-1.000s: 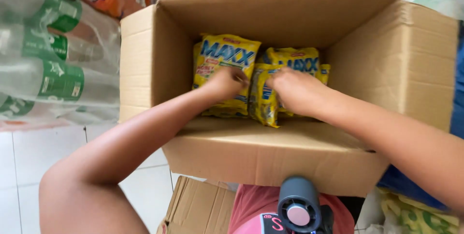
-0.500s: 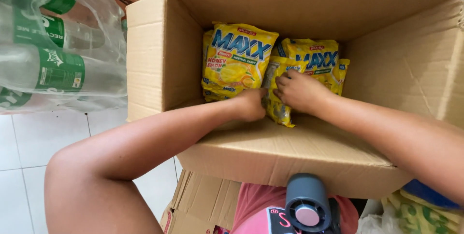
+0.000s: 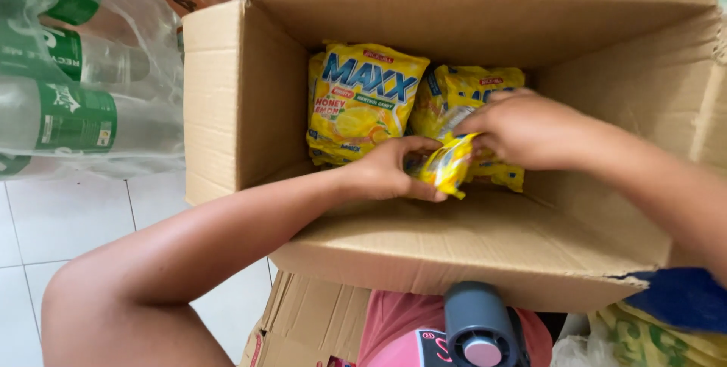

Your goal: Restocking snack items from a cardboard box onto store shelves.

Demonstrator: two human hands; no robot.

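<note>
Both hands are down inside the open cardboard box [image 3: 227,94]; the left hand [image 3: 390,170] cups the lower end of a small yellow candy packet [image 3: 448,164] with fingers curled under it, and the right hand [image 3: 522,128] pinches the same packet from above, so the packet sits gripped between the two, lifted a little off the box floor near the front wall. Done well, this calls for a light hold at the crimped ends rather than the middle (the film looks thin and will crease or slip if squeezed), and for turning the packet flat before it goes beside its neighbours; the upright yellow bag [image 3: 363,102] at the left and another yellow bag [image 3: 469,83] behind the right hand lean against the back wall, touching each other. The packets are glossy, crinkled plastic, pillow-shaped and soft; the box is matte corrugated card with a torn front edge. Outside, to the left, lie shrink-wrapped clear bottles [image 3: 68,102] with green labels, on white floor tiles [image 3: 68,215].
</note>
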